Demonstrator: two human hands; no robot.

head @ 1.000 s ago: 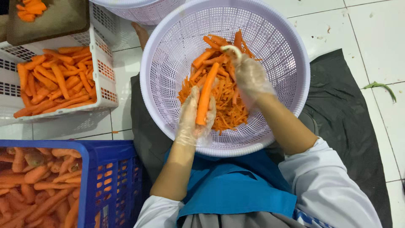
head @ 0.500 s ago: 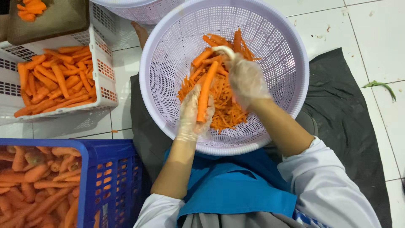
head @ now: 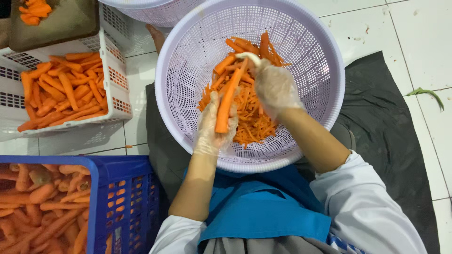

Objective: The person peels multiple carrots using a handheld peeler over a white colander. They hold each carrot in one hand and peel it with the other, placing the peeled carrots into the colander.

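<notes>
Head view looks down on two gloved hands over a round lilac basket [head: 325, 70]. Left hand [head: 214, 124] curls around a long carrot [head: 228, 101], holding it slanted above a heap of peelings [head: 252, 117]. Right hand [head: 275, 87] grips a white peeler [head: 249, 57] at the carrot's far tip; its blade is hidden. Beyond the left hand sits a white crate [head: 115, 84] of carrots; a blue crate [head: 125, 202], cut off by the frame, lies beside the left forearm.

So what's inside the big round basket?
Inside the basket lies a pile of orange peelings. Both hands work above it, covering part of the pile, so anything beneath stays hidden.
</notes>
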